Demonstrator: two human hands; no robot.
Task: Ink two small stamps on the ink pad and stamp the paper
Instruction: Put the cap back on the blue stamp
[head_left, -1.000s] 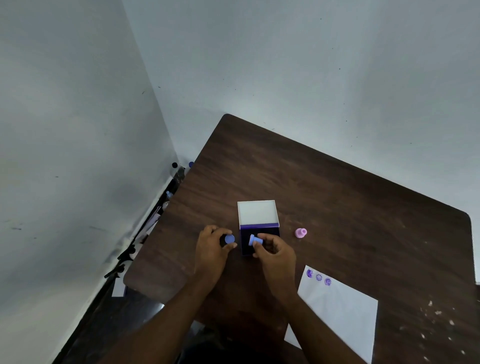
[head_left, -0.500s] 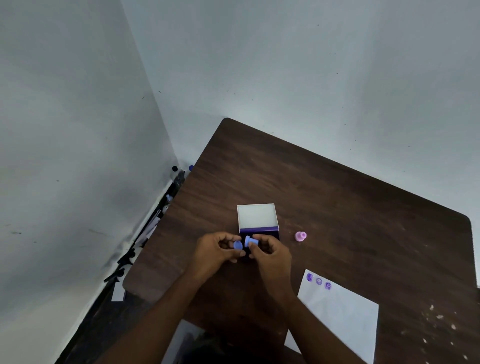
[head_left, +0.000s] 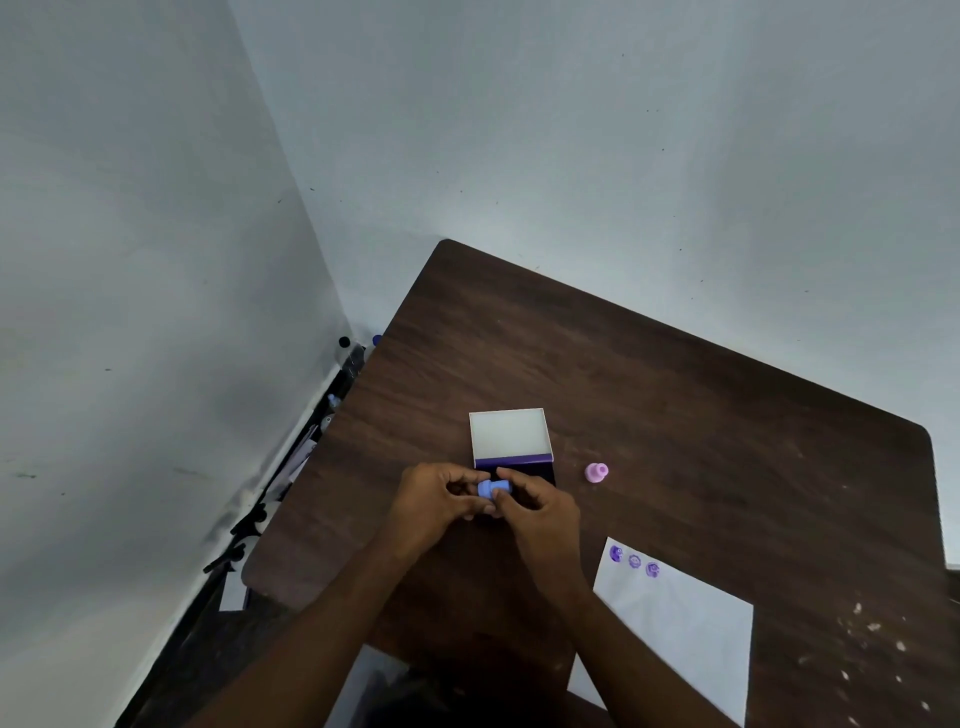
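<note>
Pale walls meet in a corner behind a dark wood table, which carries everything the task needs within easy reach of the person. Near its middle sits the ink pad, its pale lid thrown back and away from the person, so the dark inked part faces them; most of that part is hidden behind the fingers.

Both hands are together just in front of the pad. The left hand and right hand each pinch one blue stamp between fingertips, from opposite ends. It lies on its side, long axis running left to right across the view, roughly level. It looks like a cap is being fitted on or pulled off, which would explain the two-handed hold; which of the two I cannot tell, nor which end is the printing face.

A pink stamp stands upright on the table to the right of the pad, apart from it, knob up, probably parked there for its turn or after it.

Paper lies near the right forearm, with three purple prints in a row along its far edge, so some stamping looks done
</note>
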